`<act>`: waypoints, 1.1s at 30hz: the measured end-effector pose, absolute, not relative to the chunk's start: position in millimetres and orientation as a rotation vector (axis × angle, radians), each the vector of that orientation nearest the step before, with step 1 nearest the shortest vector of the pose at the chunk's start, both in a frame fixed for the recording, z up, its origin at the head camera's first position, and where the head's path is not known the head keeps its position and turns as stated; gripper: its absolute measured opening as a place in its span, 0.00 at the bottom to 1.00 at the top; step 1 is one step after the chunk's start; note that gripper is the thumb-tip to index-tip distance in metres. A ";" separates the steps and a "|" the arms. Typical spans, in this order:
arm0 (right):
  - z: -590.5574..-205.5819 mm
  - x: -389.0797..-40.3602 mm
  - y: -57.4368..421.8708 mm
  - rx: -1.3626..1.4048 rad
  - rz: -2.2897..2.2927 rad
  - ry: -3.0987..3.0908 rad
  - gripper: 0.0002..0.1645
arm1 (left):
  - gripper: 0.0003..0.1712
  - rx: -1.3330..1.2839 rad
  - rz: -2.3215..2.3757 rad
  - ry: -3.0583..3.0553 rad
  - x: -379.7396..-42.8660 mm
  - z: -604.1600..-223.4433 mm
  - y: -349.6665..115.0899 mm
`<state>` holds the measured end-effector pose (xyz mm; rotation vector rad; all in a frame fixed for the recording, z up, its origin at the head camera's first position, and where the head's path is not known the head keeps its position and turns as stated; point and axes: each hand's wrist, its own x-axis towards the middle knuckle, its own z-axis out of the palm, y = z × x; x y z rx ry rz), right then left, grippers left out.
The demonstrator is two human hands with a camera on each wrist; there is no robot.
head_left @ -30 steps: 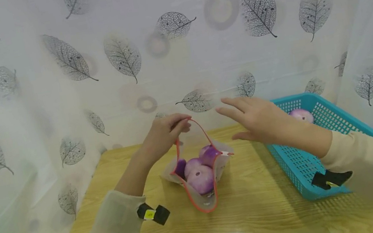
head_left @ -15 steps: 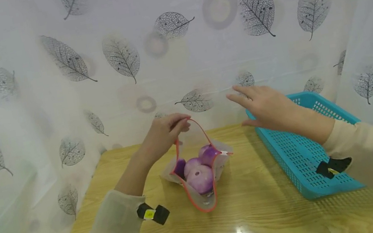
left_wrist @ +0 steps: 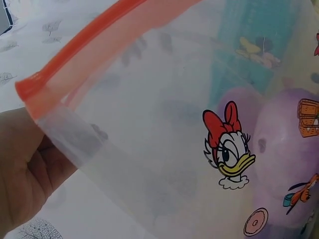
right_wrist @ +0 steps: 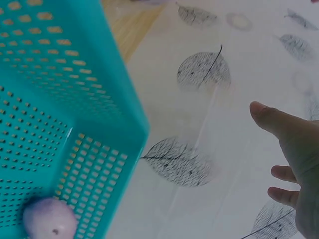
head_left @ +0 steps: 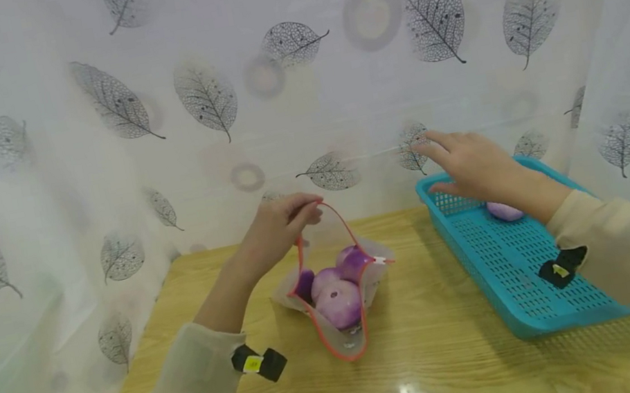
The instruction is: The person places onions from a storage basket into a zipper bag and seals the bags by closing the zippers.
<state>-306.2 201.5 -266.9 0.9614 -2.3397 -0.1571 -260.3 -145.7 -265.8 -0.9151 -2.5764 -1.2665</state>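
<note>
My left hand (head_left: 282,223) pinches the top edge of a translucent zipper bag (head_left: 376,277) with red trim, holding its mouth up and spread. Inside the bag lie several purple onions (head_left: 338,305). In the left wrist view, the bag's side (left_wrist: 149,99) with cartoon prints fills most of the picture, and part of the hand (left_wrist: 25,169) shows behind its corner. My right hand (head_left: 480,164) is raised over the far end of a blue basket (head_left: 470,260), fingers extended and holding nothing. One purple onion (head_left: 505,212) lies in that basket, partly hidden by the right forearm.
The basket stands on the right side of the wooden table (head_left: 425,317). A white curtain (head_left: 336,101) with leaf prints hangs right behind the table and along its left side. Some table surface separates bag and basket.
My right hand has moved right, from near the bag to above the basket's far end, uncovering more of the basket. The left hand and the bag have stayed put.
</note>
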 end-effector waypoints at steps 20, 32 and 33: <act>-286.5 -332.6 256.6 0.668 -0.212 -2.604 0.47 | 0.13 -0.918 -1.242 -2.523 -260.1 -268.7 -146.3; -308.7 -346.9 280.8 0.516 -0.219 -2.766 0.46 | 0.14 -0.926 -1.258 -2.512 -260.8 -271.2 -144.5; -310.0 -348.0 281.8 0.509 -0.236 -2.778 0.46 | 0.14 -0.928 -1.255 -2.512 -260.7 -271.2 -144.4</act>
